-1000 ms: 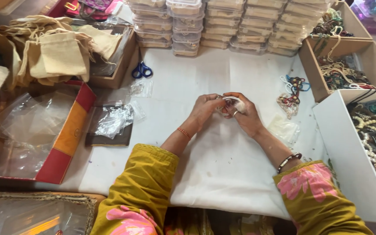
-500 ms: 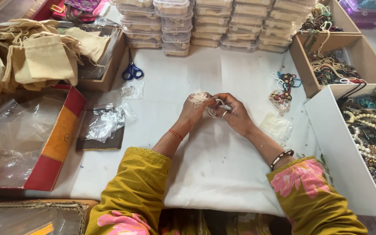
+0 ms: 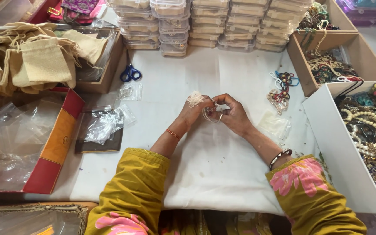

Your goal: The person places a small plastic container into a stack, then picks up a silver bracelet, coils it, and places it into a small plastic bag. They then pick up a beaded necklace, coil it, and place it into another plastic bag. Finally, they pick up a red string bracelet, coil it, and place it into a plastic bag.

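Both hands working mid-surface over the white cloth (image 3: 214, 174). Left hand (image 3: 192, 114) is pinching a pale beaded cluster (image 3: 194, 99); right hand (image 3: 233, 116) is closing its grip on the thin white strand (image 3: 209, 115) looping between them. Risk: strand is slack, could be snagging on the fingers or slipping out and dropping beads onto the cloth. Versus earlier frame: hands sitting slightly higher, cluster now lifting clear above the left fingers.
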